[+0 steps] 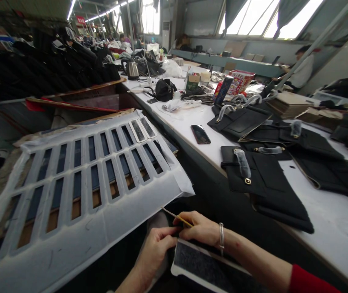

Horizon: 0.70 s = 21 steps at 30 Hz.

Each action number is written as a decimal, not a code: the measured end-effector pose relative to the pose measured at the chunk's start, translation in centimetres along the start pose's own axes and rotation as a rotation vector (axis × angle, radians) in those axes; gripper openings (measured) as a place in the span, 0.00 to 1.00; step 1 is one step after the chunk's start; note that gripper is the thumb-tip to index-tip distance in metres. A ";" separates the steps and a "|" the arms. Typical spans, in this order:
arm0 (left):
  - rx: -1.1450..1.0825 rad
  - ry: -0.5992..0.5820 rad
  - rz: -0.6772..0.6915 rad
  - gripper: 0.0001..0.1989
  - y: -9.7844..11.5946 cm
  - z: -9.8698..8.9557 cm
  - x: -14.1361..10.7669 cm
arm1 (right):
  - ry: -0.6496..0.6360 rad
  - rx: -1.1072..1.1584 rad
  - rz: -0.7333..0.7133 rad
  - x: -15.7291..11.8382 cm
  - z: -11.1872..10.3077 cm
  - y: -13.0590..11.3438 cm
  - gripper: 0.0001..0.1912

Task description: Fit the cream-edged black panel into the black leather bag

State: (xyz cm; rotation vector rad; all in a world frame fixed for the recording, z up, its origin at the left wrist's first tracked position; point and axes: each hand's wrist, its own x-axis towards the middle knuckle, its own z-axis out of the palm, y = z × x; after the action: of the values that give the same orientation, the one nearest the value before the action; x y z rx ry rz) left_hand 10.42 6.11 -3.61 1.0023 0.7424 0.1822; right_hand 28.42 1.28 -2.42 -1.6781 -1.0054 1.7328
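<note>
My right hand (202, 228), with a silver bangle on the wrist, is closed around a thin yellow stick (185, 221) whose pale tip points up and left. My left hand (154, 252) has thumb and forefinger pinched together, close against the right fingertips; anything between them is hidden. Just below the hands lies a dark rectangular panel (204, 266) with a pale border, partly covered by my right forearm. To the left, a white slotted sheet (100, 219) rests over a board, and two small dark pieces with white edges (137, 131) lie at its far right corner.
On the white table (338, 232) at the right are black leather bag pieces (265, 179) with wrapped handles and a phone (200, 134). Farther back stand a kettle (132, 69) and a red patterned box (241, 79). Black goods are piled at far left. People sit in the background.
</note>
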 end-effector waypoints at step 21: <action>-0.004 0.041 -0.004 0.17 -0.6 0.4 -0.3 | -0.112 -0.030 -0.095 -0.5 -0.4 -0.1 0.19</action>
State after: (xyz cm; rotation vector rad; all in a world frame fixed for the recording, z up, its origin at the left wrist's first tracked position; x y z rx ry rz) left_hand 10.33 5.36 -3.85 0.9958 0.7806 0.2013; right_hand 28.88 1.02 -2.06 -1.5402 -1.1482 1.7740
